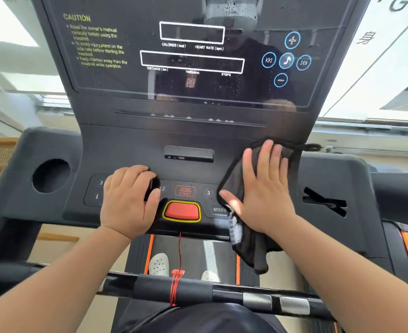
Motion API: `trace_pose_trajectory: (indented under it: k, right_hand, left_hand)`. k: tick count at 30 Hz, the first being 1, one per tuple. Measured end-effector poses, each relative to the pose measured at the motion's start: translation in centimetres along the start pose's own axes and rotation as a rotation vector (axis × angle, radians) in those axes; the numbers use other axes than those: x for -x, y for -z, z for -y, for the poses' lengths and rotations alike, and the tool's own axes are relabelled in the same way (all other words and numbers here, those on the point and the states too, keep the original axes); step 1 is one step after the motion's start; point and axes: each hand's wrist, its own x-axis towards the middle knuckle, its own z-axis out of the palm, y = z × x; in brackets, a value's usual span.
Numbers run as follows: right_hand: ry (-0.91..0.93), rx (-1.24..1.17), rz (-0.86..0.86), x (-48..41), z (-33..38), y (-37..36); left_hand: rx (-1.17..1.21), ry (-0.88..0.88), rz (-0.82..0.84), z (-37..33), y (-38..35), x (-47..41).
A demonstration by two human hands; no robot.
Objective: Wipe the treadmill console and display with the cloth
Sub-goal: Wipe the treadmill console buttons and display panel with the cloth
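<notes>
Head view of a treadmill console (188,138) of matte black moulded plastic, seen from the user's position. The right hand (263,188) lies flat, fingers straight and slightly spread, pressing a black cloth (251,246) against the right side of the console's lower panel, just beside the "MODE" key (219,209). The cloth is soft and loosely folded. Its upper part is spread under the palm, a hanging loop trails at its top right corner, and its lower part droops over the console's front edge, showing a paler grey hem.

The left hand (126,200) rests on the left keypad with fingers curled around a small dark object (152,186); what that object is cannot be told.

Between the hands sits a rounded red stop button (182,211) ringed in yellow, with a thin red safety cord (179,251) hanging from it down to a clip on the black handlebar (198,288). The bar carries brushed-metal sensor plates (257,301).

Above, the display (150,87) is a glossy dark panel speckled with fine droplets; it bears white-outlined readout boxes, yellow caution text and blue circular icons. White flecks lie along the narrow ledge (188,117) beneath it.

A round cup recess (50,175) opens at the console's left. Below, white perforated shoes (159,264) stand on the dark belt (191,251).
</notes>
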Motion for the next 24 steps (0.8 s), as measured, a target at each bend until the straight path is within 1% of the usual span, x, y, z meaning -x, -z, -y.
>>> trace_pose_trajectory:
  k: [2,5,7,9,12,14,15,17,19,21,22,23,24]
  right_hand:
    - [0.156,-0.001,-0.029,-0.4,1.3,0.1]
    - [0.428,0.008,0.022,2.5,1.3,-0.4]
    - [0.533,0.070,0.049,5.1,-0.3,-0.7]
    - [0.547,0.099,0.040,5.3,-2.5,-0.6]
    - [0.396,0.079,0.013,1.4,-4.2,0.2]
    - [0.315,0.072,0.016,-1.0,-3.4,0.9]
    - [0.303,0.071,0.003,-1.4,-2.8,0.7]
    - [0.376,0.066,0.002,-0.1,-1.8,0.3]
    - [0.591,0.089,0.022,2.5,-1.9,-0.2]
    - [0.800,0.122,0.082,3.5,-3.0,0.2]
    - [0.843,0.133,0.087,2.8,-3.7,0.4]
    - [0.835,0.139,0.082,1.8,-4.3,0.6]
    - [0.785,0.146,0.069,0.4,-4.7,0.9]
  left_hand:
    - [-0.002,0.004,0.010,0.0,0.0,0.0]
    - [0.006,0.010,0.018,0.0,0.1,-0.1]
    - [0.006,0.009,0.015,0.0,0.1,-0.1]
    - [0.006,0.009,0.021,0.1,0.1,0.0]
    - [0.001,0.008,0.032,0.1,0.0,0.0]
    - [-0.001,0.016,0.034,0.1,0.1,0.0]
    - [-0.001,0.017,0.036,0.1,0.1,0.0]
    - [0.000,0.017,0.037,0.1,0.0,0.0]
    - [0.003,0.013,0.029,0.1,0.1,0.0]
    - [0.005,0.007,0.022,0.1,0.1,0.0]
    - [0.008,0.004,0.020,0.1,0.0,0.0]
    - [0.009,0.003,0.019,0.1,0.0,0.0]
    - [0.010,0.003,0.019,0.1,0.0,0.0]
